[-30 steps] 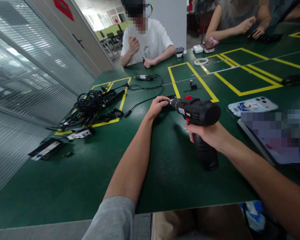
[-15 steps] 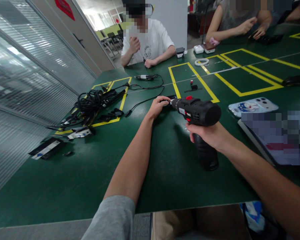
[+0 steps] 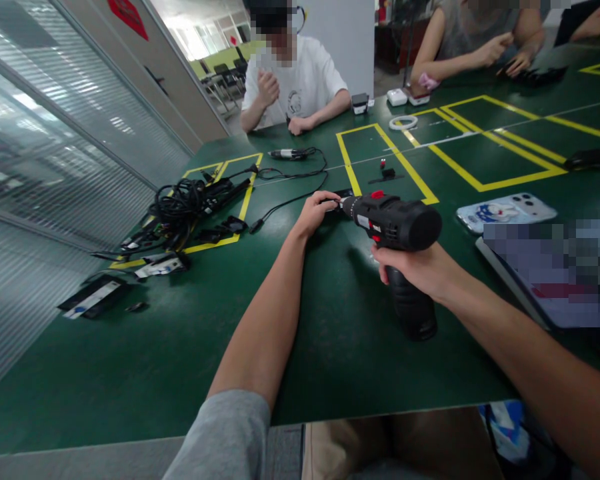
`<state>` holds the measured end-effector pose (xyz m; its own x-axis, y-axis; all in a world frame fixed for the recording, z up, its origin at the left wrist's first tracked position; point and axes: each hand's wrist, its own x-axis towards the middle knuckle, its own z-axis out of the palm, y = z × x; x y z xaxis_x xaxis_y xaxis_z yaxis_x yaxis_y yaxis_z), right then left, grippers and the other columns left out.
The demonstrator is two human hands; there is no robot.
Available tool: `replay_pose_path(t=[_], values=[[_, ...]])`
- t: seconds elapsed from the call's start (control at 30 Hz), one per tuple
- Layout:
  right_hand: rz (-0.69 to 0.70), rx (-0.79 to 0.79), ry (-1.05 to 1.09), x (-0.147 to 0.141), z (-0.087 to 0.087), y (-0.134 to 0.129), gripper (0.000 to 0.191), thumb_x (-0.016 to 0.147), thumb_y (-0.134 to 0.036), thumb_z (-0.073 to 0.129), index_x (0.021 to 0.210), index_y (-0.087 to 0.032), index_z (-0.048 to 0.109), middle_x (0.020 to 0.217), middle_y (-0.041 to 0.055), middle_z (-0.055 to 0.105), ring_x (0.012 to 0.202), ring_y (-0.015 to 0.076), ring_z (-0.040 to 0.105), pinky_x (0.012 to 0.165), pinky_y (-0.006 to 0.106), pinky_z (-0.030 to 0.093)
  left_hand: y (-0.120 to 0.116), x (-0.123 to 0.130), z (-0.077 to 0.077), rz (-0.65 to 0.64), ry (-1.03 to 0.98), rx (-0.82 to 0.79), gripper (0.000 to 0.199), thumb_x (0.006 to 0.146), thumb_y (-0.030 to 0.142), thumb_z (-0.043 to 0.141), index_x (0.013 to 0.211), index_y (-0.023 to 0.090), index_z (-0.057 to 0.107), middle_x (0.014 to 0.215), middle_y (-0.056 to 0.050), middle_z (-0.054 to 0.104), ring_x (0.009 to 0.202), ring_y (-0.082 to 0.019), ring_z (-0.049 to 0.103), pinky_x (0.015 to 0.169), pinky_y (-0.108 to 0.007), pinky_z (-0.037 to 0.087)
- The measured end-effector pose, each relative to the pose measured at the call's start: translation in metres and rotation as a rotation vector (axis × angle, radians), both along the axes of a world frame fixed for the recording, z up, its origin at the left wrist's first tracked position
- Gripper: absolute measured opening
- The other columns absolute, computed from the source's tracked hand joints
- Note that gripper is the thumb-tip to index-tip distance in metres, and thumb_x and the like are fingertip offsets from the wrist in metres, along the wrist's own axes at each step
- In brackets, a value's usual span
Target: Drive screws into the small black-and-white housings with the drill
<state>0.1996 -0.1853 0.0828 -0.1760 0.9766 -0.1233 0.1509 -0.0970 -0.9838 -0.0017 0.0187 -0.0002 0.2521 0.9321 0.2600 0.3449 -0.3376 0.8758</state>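
Observation:
A black cordless drill (image 3: 397,221) with red switches is in my right hand (image 3: 411,265), whose fingers wrap round its grip. The drill lies nearly level, its chuck pointing left and away from me. My left hand (image 3: 317,215) rests low at the table, fingers bent over a small dark part (image 3: 349,194). The drill's tip meets this spot by my left fingertips. Most of the dark part is hidden behind my fingers and the drill, so its kind cannot be made out.
Tangled black cables (image 3: 180,203) lie left on the green table (image 3: 220,347), near a black box (image 3: 94,298). A phone (image 3: 506,212) and a pixelated flat object (image 3: 550,277) are at right. Beyond the yellow tape sit a person in white (image 3: 310,77) and others.

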Motion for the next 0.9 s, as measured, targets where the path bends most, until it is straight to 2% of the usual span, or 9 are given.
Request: replay_pose_path(t=[0.17,0.9], values=[[0.01,-0.009,-0.006,0.0002,0.0014,-0.0001,0.011,0.076,-0.022,0.062,0.066,-0.02,0.058,0.052,0.0004,0.061,0.049,0.0161,0.057,0.055,0.031,0.045,0.0008,0.0,-0.0011,0.006,-0.009,-0.003,0.022,0.071,0.022,0.058,0.088,0.02,0.072,0.103,-0.003,0.069,0.106,-0.021,0.059,0.105,-0.036,0.042],[-0.008,-0.02,-0.012,0.0,0.0046,-0.0006,0.004,0.075,-0.02,0.064,0.073,-0.02,0.061,0.052,-0.0008,0.062,0.048,0.017,0.059,0.055,0.031,0.046,-0.0004,0.0009,0.0015,-0.003,-0.005,-0.014,0.021,0.07,0.023,0.059,0.087,0.02,0.071,0.103,-0.003,0.069,0.105,-0.02,0.058,0.104,-0.035,0.042]])
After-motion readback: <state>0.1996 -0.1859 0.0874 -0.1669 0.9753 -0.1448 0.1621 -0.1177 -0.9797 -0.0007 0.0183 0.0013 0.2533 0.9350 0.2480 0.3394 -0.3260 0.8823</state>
